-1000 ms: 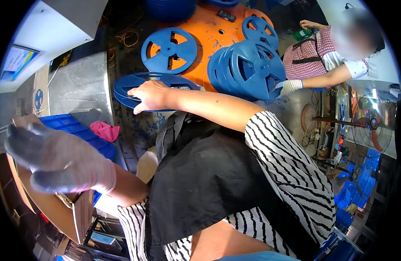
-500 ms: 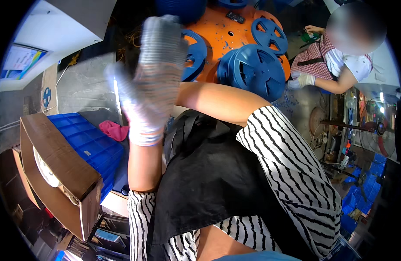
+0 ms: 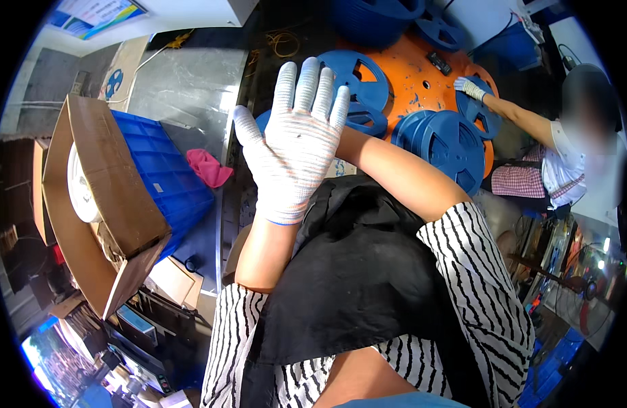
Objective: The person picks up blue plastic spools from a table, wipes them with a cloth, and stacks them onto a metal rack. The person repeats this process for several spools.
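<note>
My left hand (image 3: 296, 139) wears a white striped glove and is raised in front of me, palm toward me. Its fingers are stretched and apart, with nothing in them. My right forearm (image 3: 395, 163) crosses behind it, so my right hand is hidden by the left one; whether the two touch does not show. Just beyond the raised glove are a blue plastic reel (image 3: 376, 92) and part of another blue reel (image 3: 371, 124). To their right, a stack of blue reels (image 3: 456, 146) sits on the near edge of an orange surface (image 3: 412, 85) strewn with blue flecks.
At right, a co-worker's gloved hand (image 3: 468, 87) touches a farther blue reel (image 3: 482, 117). A small black device (image 3: 438, 63) lies on the orange surface. On the left are an open cardboard box (image 3: 113, 204), a blue crate (image 3: 165, 180) and a pink cloth (image 3: 209, 168).
My view has shifted, so the surroundings sit farther right. My left hand's fingers, blurred and together before, are now spread. The co-worker's gloved hand has reached out onto a reel.
</note>
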`<state>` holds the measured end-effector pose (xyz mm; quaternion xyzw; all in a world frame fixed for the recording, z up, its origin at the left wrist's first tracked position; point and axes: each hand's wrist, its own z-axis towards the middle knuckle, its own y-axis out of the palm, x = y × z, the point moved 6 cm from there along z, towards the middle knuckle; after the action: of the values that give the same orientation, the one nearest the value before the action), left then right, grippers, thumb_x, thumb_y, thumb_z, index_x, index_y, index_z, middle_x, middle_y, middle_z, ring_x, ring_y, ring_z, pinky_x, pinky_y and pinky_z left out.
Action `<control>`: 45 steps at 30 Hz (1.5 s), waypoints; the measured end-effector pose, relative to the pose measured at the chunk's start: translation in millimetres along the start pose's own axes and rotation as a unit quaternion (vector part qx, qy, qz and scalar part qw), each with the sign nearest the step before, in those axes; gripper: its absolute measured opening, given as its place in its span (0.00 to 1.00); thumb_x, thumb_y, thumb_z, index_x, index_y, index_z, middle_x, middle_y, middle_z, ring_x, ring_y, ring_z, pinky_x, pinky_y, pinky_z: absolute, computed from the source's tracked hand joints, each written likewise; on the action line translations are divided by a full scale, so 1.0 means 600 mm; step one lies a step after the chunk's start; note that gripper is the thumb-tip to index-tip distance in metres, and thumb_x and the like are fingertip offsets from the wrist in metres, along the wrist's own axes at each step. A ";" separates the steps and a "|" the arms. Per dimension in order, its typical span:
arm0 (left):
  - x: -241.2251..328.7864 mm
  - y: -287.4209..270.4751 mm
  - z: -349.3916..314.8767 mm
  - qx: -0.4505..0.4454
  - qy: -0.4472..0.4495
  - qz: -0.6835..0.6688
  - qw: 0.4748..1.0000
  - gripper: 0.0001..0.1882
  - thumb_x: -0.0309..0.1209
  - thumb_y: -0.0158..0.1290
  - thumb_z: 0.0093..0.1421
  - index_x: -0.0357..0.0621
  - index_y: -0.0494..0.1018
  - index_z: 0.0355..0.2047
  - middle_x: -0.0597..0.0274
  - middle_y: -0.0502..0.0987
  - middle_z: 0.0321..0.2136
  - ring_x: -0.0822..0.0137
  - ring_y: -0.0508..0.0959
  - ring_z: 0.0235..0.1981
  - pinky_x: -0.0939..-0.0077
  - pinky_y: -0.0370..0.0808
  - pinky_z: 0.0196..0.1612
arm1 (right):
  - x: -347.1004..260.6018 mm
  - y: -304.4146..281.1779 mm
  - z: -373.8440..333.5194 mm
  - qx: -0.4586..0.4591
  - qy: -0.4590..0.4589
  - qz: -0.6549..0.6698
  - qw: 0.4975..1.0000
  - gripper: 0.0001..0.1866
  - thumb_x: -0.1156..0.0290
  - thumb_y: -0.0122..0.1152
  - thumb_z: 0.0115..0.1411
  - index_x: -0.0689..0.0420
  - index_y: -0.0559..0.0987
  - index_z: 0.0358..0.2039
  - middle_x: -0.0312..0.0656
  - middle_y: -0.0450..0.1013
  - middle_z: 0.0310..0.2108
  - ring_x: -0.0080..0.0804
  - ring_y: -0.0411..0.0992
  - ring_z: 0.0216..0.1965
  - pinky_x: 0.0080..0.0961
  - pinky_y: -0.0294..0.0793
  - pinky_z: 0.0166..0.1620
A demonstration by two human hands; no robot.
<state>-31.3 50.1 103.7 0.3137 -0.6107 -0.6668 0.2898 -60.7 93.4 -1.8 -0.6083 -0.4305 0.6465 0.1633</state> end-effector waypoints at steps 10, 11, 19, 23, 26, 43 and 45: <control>0.053 -0.018 -0.013 0.021 0.089 0.073 0.993 0.42 0.66 0.38 0.57 0.61 0.48 0.66 0.55 0.44 0.67 0.52 0.45 0.67 0.53 0.42 0.68 | 0.064 -0.031 -0.057 0.142 0.282 0.414 0.854 0.41 0.57 0.62 0.56 0.54 0.53 0.65 0.52 0.63 0.58 0.42 0.62 0.59 0.35 0.63 0.58; 0.060 -0.010 -0.015 0.016 0.104 0.098 0.990 0.42 0.67 0.38 0.56 0.62 0.47 0.66 0.56 0.44 0.67 0.53 0.44 0.67 0.55 0.40 0.68 | 0.049 -0.035 -0.073 0.162 0.255 0.462 0.834 0.45 0.52 0.62 0.54 0.54 0.50 0.66 0.53 0.61 0.59 0.44 0.60 0.60 0.37 0.62 0.59; 0.055 0.012 -0.023 -0.018 0.169 0.225 0.960 0.44 0.70 0.32 0.55 0.67 0.42 0.67 0.59 0.40 0.68 0.58 0.38 0.68 0.60 0.33 0.69 | -0.086 -0.080 -0.114 0.234 0.070 0.521 0.818 0.67 0.43 0.70 0.42 0.56 0.33 0.66 0.60 0.34 0.67 0.49 0.36 0.68 0.44 0.44 0.66; 0.049 0.009 -0.026 -0.019 0.165 0.236 0.957 0.44 0.70 0.33 0.56 0.66 0.42 0.67 0.57 0.42 0.67 0.57 0.39 0.68 0.59 0.34 0.69 | -0.120 -0.084 -0.111 0.233 0.061 0.551 0.799 0.61 0.53 0.70 0.49 0.57 0.33 0.66 0.58 0.35 0.67 0.46 0.41 0.68 0.40 0.48 0.65; 0.054 0.004 -0.035 0.003 0.147 0.175 0.974 0.44 0.69 0.35 0.55 0.66 0.44 0.67 0.56 0.43 0.67 0.56 0.41 0.68 0.59 0.35 0.69 | -0.123 -0.071 -0.101 0.198 0.062 0.579 0.788 0.59 0.56 0.69 0.50 0.57 0.34 0.67 0.56 0.38 0.67 0.44 0.44 0.67 0.38 0.48 0.66; 0.075 0.004 -0.043 -0.011 0.081 -0.026 0.996 0.40 0.64 0.41 0.57 0.59 0.53 0.64 0.51 0.48 0.66 0.52 0.50 0.66 0.55 0.48 0.67 | -0.137 -0.062 -0.108 0.127 0.018 0.618 0.776 0.55 0.63 0.64 0.54 0.56 0.31 0.67 0.51 0.36 0.68 0.40 0.35 0.69 0.35 0.39 0.67; 0.074 0.001 -0.040 -0.013 0.081 -0.028 0.996 0.40 0.64 0.41 0.57 0.59 0.53 0.64 0.51 0.47 0.66 0.52 0.49 0.66 0.56 0.46 0.67 | -0.137 -0.065 -0.108 0.134 0.023 0.604 0.785 0.55 0.62 0.63 0.54 0.57 0.31 0.66 0.51 0.36 0.68 0.40 0.35 0.69 0.35 0.39 0.67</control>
<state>-41.1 0.9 100.0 0.3796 -0.5674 -0.6551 0.3238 4.3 79.0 88.0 -0.7308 0.1202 0.6497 -0.1711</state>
